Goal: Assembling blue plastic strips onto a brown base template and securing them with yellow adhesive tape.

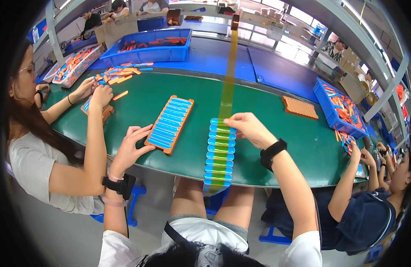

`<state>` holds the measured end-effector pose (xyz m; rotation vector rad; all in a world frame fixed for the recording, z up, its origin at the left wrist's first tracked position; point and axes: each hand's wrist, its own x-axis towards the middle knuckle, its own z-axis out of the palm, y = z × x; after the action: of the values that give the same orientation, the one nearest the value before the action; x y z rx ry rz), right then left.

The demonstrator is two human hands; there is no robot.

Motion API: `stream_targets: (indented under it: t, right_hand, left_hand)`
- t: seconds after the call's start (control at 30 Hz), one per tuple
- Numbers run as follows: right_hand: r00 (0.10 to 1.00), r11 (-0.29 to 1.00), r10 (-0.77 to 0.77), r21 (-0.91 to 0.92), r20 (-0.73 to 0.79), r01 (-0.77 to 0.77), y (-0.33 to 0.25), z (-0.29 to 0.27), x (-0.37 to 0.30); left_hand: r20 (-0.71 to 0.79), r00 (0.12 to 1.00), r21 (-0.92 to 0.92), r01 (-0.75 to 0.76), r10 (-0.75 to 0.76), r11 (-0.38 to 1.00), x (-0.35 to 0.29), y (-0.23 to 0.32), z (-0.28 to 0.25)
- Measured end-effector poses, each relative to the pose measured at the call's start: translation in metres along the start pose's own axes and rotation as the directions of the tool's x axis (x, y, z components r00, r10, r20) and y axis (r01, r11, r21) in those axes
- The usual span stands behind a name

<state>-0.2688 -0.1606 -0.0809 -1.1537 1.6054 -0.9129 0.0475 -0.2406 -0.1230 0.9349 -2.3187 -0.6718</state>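
The left hand [132, 146], fingers spread and slightly bent, thumb apart, rests against the near end of a rigid, matte orange tray [182, 126] with notched edges, set aslant on the smooth green tabletop [267, 160]; slim, glossy blue strips [166, 127] with tapered ends fill its grooves. To its right, translucent amber tape [228, 80] runs down over a ladder of round-ended blue pieces [212, 148], reaching the table's near edge. The right hand [251, 130], wrist bent, pinches the topmost piece's right end between thumb and forefinger
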Motion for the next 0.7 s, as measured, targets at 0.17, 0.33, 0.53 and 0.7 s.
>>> stream_targets:
  t: [0.17, 0.33, 0.53, 0.7]
  right_hand:
    - [0.998, 0.888, -0.062, 0.458, 0.01, 0.051, -0.015, 0.005, -0.017]
    - [0.977, 0.764, -0.155, 0.609, -0.145, 0.212, -0.023, 0.002, -0.034]
    - [0.922, 0.735, -0.217, 0.568, -0.319, 0.37, -0.023, 0.006, -0.068]
    - [0.984, 0.913, -0.098, 0.381, -0.148, 0.148, 0.037, 0.052, -0.131]
  left_hand:
    - [-0.032, 0.999, 0.018, -0.022, 0.022, 1.0, -0.005, 0.032, 0.03]
    - [-0.123, 0.987, 0.096, -0.088, 0.1, 0.991, -0.007, 0.067, 0.069]
    - [-0.119, 0.985, 0.117, -0.109, 0.123, 0.987, 0.002, 0.085, 0.088]
    - [-0.066, 0.995, 0.103, -0.07, 0.077, 0.992, 0.002, 0.081, 0.086]
